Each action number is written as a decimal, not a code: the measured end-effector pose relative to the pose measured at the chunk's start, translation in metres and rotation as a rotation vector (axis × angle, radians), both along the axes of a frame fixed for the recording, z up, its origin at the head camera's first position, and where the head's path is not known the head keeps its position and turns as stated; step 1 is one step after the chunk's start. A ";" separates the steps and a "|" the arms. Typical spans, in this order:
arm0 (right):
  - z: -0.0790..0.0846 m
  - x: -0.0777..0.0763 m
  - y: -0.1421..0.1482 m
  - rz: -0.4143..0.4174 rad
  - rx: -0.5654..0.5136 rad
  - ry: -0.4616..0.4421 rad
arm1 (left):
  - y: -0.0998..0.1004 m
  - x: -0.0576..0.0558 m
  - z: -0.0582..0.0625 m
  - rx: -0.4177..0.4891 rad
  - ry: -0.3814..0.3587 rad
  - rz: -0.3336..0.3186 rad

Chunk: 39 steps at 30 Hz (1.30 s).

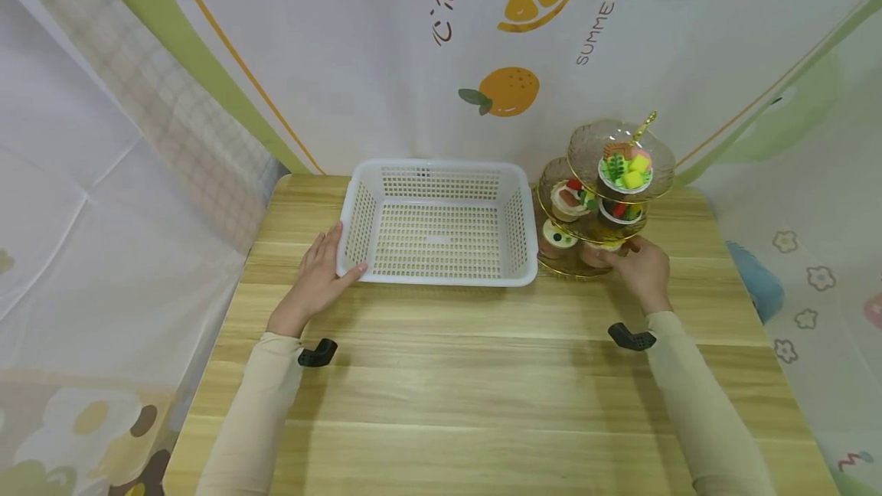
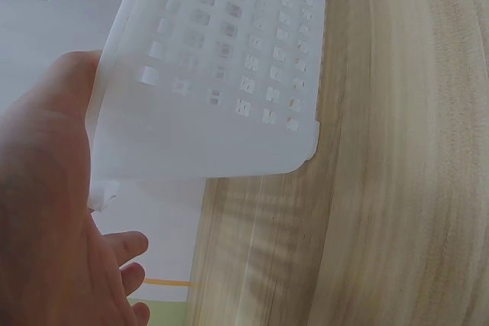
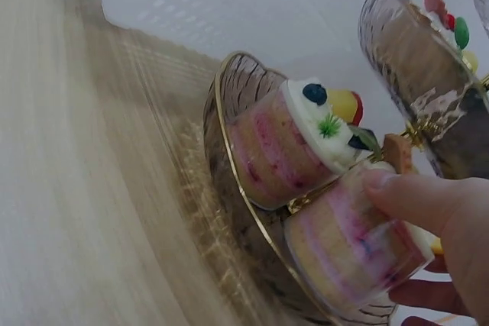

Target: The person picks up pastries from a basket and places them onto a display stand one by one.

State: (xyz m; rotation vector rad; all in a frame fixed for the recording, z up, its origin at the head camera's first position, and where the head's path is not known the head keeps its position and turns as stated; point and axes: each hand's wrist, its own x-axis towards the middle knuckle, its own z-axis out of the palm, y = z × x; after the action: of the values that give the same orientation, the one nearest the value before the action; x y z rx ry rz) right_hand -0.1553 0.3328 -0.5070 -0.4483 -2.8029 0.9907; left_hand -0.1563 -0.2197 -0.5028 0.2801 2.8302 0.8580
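Observation:
My left hand [image 1: 318,282] rests at the near left corner of a white plastic basket [image 1: 441,280]. Its thumb lies over the rim, and the other fingers stay outside the left wall; in the left wrist view three fingertips [image 2: 134,246] show below the basket. My right hand [image 1: 644,270] pinches a layered cake cup [image 3: 351,238] on the bottom tier of a gold-rimmed tiered stand [image 1: 575,274]. The thumb presses near its top, with fingers on the far side. Beside it sits another cake cup [image 3: 279,146] with white cream and a blueberry.
Higher tiers of the stand carry a cream-topped cup [image 1: 568,201], a dark cup [image 1: 620,211] and a cup with yellow cubes [image 1: 625,171]. A gold handle [image 1: 644,127] rises from the top. The stand is close to the basket's right side, on a wooden table [image 1: 455,389] against a printed curtain [image 1: 386,60].

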 end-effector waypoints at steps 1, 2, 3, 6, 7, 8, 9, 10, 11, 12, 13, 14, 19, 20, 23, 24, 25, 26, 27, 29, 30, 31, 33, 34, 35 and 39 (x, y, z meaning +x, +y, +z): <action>-0.001 -0.001 0.000 -0.011 -0.006 0.006 | 0.000 0.000 0.000 -0.002 0.002 -0.001; -0.002 -0.002 0.000 -0.019 -0.009 0.012 | 0.000 0.000 0.000 -0.003 0.003 0.000; -0.004 -0.002 0.001 -0.027 -0.006 0.023 | 0.000 0.000 0.000 -0.004 0.001 0.000; -0.008 -0.004 0.001 -0.053 -0.012 0.052 | 0.000 0.000 0.000 -0.006 0.003 0.001; -0.009 -0.004 0.000 -0.057 -0.018 0.061 | 0.000 0.000 0.000 -0.006 0.004 0.001; -0.010 -0.005 0.000 -0.061 -0.020 0.070 | 0.000 0.000 0.000 -0.006 0.003 0.002; -0.011 -0.005 -0.001 -0.066 -0.019 0.081 | 0.000 0.000 0.000 -0.006 0.002 0.001; -0.012 -0.006 -0.001 -0.071 -0.029 0.089 | 0.000 0.000 0.000 -0.006 0.003 0.002; -0.014 -0.006 -0.001 -0.077 -0.036 0.096 | 0.000 0.000 0.000 -0.008 0.002 0.001; -0.015 -0.007 -0.001 -0.083 -0.037 0.101 | 0.000 0.000 0.000 -0.010 0.003 0.000; -0.016 -0.008 -0.001 -0.087 -0.036 0.108 | 0.000 0.000 0.000 -0.011 0.003 -0.001; -0.018 -0.009 -0.001 -0.093 -0.029 0.113 | 0.000 0.000 -0.001 -0.013 0.003 -0.001; -0.025 -0.012 0.001 -0.103 -0.019 0.160 | 0.000 -0.001 -0.001 -0.016 0.003 0.000; -0.027 -0.013 0.001 -0.102 -0.014 0.171 | 0.000 -0.001 -0.001 -0.018 0.004 0.001; -0.030 -0.013 0.001 -0.098 -0.009 0.192 | 0.001 0.000 -0.001 -0.017 0.006 0.004; -0.030 -0.013 0.001 -0.095 -0.010 0.199 | 0.001 0.000 -0.001 -0.016 0.006 0.004; -0.030 -0.013 0.001 -0.096 -0.009 0.202 | 0.001 0.000 -0.001 -0.016 0.006 0.005; -0.031 -0.013 0.002 -0.097 -0.010 0.206 | 0.001 0.000 -0.001 -0.015 0.005 0.006; -0.032 -0.014 0.001 -0.096 -0.010 0.204 | 0.001 0.000 -0.001 -0.012 0.003 0.007; -0.032 -0.014 0.001 -0.092 -0.015 0.207 | 0.001 0.000 -0.001 -0.011 0.001 0.008; -0.032 -0.014 0.001 -0.092 -0.013 0.207 | 0.001 0.000 -0.001 -0.011 0.000 0.009; -0.032 -0.015 0.001 -0.091 -0.011 0.205 | 0.002 0.000 -0.001 -0.010 -0.001 0.010; -0.032 -0.015 0.000 -0.089 -0.012 0.203 | 0.002 0.000 -0.001 -0.010 -0.004 0.010; -0.033 -0.016 0.000 -0.090 -0.015 0.206 | 0.002 0.000 0.000 -0.011 -0.004 0.010; -0.033 -0.016 -0.001 -0.091 -0.015 0.206 | 0.002 0.000 0.000 -0.011 -0.003 0.010; -0.032 -0.016 -0.004 -0.082 -0.039 0.215 | 0.002 0.000 0.001 -0.009 -0.005 0.010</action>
State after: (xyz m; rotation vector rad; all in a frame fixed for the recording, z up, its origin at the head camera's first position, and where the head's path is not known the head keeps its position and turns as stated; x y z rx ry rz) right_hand -0.1717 0.3291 -0.5389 -0.4296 -2.5587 1.0132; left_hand -0.1560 -0.2175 -0.5019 0.2629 2.8323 0.8467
